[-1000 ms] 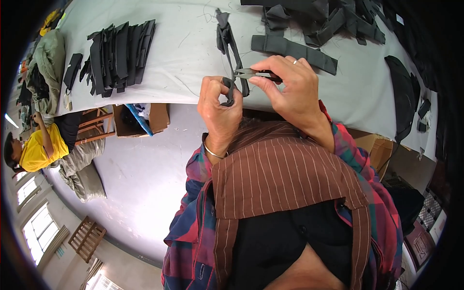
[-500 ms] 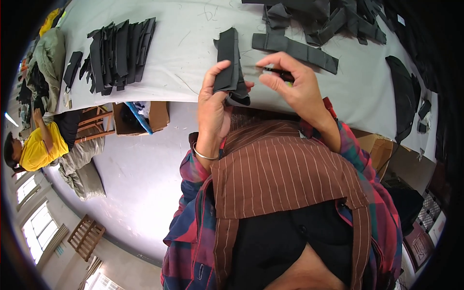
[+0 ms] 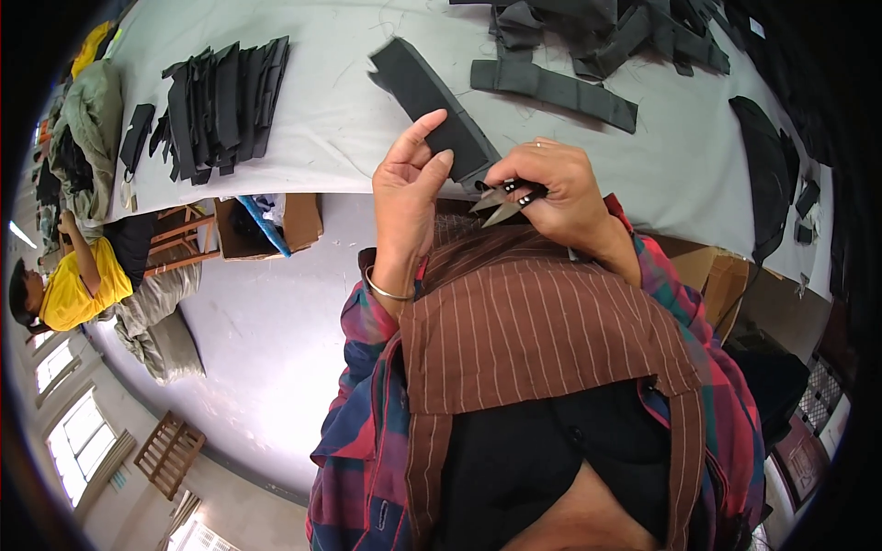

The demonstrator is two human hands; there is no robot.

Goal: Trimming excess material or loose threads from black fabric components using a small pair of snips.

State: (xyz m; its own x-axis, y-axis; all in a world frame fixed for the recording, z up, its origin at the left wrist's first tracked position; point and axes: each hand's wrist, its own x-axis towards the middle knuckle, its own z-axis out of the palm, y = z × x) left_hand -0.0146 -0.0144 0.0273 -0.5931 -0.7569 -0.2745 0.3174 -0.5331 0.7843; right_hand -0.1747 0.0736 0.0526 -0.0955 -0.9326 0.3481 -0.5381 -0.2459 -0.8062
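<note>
My left hand (image 3: 411, 179) holds up a flat black fabric piece (image 3: 430, 106) by its lower end, thumb and fingers pinching it. My right hand (image 3: 551, 188) is closed around small thread snips (image 3: 503, 202), whose silver blades point left at the lower corner of the fabric piece. Both hands hover at the near edge of the pale table (image 3: 340, 119).
A stack of black fabric pieces (image 3: 220, 106) lies at the table's left, a loose heap of black straps (image 3: 588, 41) at the far right. A cardboard box (image 3: 276, 225) sits on the floor under the table edge. A person in a yellow shirt (image 3: 78, 285) sits at the left.
My left hand turned the black fabric piece from folded close to my chest to stretched out flat over the table. My right hand brought the snips to its lower corner.
</note>
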